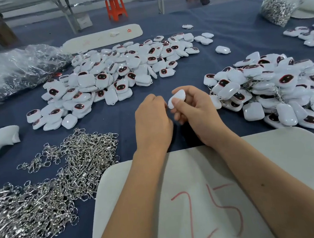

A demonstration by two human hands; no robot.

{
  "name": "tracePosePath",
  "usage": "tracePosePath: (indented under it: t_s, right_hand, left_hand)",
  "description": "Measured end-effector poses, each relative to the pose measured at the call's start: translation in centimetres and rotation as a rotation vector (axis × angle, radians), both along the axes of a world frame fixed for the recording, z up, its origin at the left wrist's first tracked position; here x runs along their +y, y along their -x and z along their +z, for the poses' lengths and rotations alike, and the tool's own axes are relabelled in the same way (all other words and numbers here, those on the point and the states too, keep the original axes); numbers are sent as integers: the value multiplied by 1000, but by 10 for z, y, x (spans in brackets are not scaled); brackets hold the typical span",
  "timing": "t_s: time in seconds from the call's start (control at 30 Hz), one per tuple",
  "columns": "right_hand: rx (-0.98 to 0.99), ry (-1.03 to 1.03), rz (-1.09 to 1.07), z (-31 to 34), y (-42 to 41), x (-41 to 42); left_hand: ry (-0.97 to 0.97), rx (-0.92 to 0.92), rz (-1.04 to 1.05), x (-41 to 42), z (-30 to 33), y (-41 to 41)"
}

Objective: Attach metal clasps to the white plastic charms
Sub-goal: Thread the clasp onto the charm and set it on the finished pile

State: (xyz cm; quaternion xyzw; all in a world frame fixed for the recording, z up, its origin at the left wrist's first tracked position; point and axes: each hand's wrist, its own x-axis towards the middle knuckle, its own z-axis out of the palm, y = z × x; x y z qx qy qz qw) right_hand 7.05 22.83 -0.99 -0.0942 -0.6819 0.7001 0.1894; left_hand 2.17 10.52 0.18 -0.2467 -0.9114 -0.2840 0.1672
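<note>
My right hand (194,112) holds a white plastic charm (178,97) between thumb and fingers, just above the blue table. My left hand (152,119) is curled with its fingertips against the charm's lower left corner; what it pinches is hidden. A big heap of loose charms (112,77) with dark faces lies beyond my hands. A pile of metal clasps (50,174) spreads at the near left. On the right, a heap of charms with clasps on them (269,90) sits close to my right hand.
A white board (204,199) marked with red numerals lies under my forearms. Clear plastic bags (19,69) sit at the far left, a bag of clasps (278,6) at the far right. A white foam strip (102,37) lies behind the charms; an orange stool (115,6) stands beyond the table.
</note>
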Motion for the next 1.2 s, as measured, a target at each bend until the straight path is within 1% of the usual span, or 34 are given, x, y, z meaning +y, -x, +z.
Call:
tracePosePath:
  t_s: [0.03,0.07,0.1,0.13,0.17,0.23,0.27,0.3,0.33,0.37,0.43,0.5,0.53,0.57,0.6,0.67,0.73,0.83,0.93,0.97,1.0,1.03,1.1,1.2]
  right_hand:
    - [-11,-83,-1,-1,0,-2]
    - [-21,-130,-1,-1,0,-3]
    - [-21,-121,0,-2,0,-4]
    - [-11,-52,9,-1,0,-4]
    - [6,63,31,0,1,-2]
    - [37,300,96,3,0,2]
    - [49,383,127,5,0,4]
    - [58,438,150,6,-1,6]
    - [64,471,165,7,-1,7]
    - [66,489,173,7,-1,8]
    - [65,498,178,7,0,7]
    - [58,493,160,7,0,6]
    - [53,487,145,7,0,6]
    - [46,483,128,7,1,6]
    - [38,480,109,7,1,6]
    - [22,449,66,6,1,5]
    - [22,360,18,4,1,3]
    - [39,147,-37,1,0,-1]
    - [34,-44,-78,0,0,-4]
    - [34,-50,-86,0,0,-4]
    - [38,-10,-84,0,0,-4]
    - [45,62,-74,1,1,-2]
    - [50,192,-47,3,2,1]
    - [60,220,11,3,3,3]
  left_hand:
    - [40,-12,7,0,0,1]
    - [30,-47,13,-1,-2,3]
    - [-52,-104,13,-3,-3,4]
    - [-202,-189,7,-5,-4,4]
    - [-390,-293,-5,-6,-4,5]
    - [-760,-587,-57,-6,-1,5]
    - [-895,-737,-92,-5,-1,5]
    - [-987,-856,-129,-4,0,5]
    - [-1037,-933,-158,-3,0,5]
    - [-1057,-968,-177,-2,1,4]
    - [-1081,-963,-184,-1,0,3]
    - [-1093,-916,-154,0,0,3]
    - [-1055,-866,-131,1,-1,3]
    - [-966,-784,-105,1,-2,3]
    - [-830,-666,-77,1,-3,3]
    - [-537,-381,-48,0,-3,2]
    - [-324,-173,-59,-3,-3,1]
    - [-122,-37,-54,-4,-3,3]
    - [8,14,-10,-2,-2,2]
    - [0,6,-6,-1,-2,1]
    - [-60,-26,-19,-2,-2,1]
    - [-170,-89,-49,-2,-3,2]
    - [-446,-319,-111,-5,-2,4]
    - [-828,-690,-150,-7,1,6]
